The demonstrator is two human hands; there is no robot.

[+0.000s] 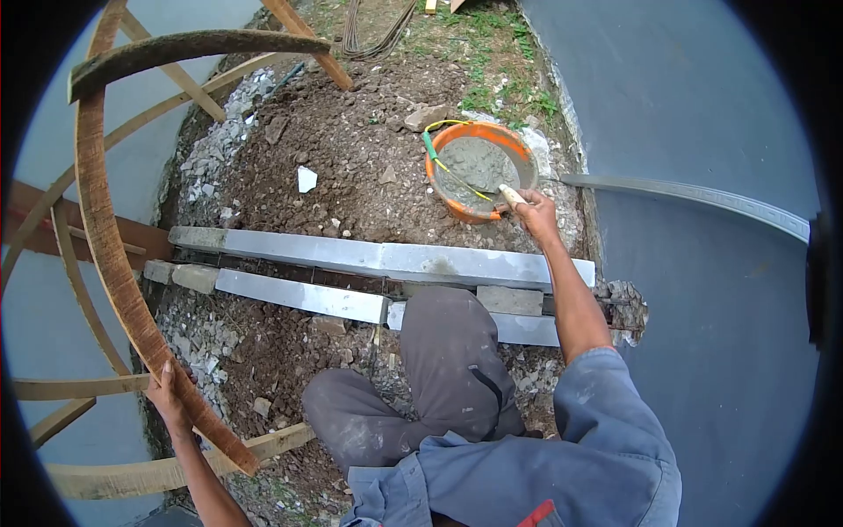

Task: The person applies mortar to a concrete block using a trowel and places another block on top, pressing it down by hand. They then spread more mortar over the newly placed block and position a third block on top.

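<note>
Right hand [536, 211]: clenched on trowel handle [511, 196] at far orange bucket [439, 180] of mortar; left hand [169, 393]: gripping near-left wooden plank [105, 246]; ground: dirt [351, 149], rubble, grey concrete bars [386, 258].

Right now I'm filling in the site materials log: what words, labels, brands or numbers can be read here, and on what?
No text can be read in this view.
Orange bucket of mortar: no label or brand shows.
Trowel handle in the right hand, curved plank in the left hand: blank.
Concrete beams: bare.
Red patch on the jacket: cut off, no letters visible.
</note>
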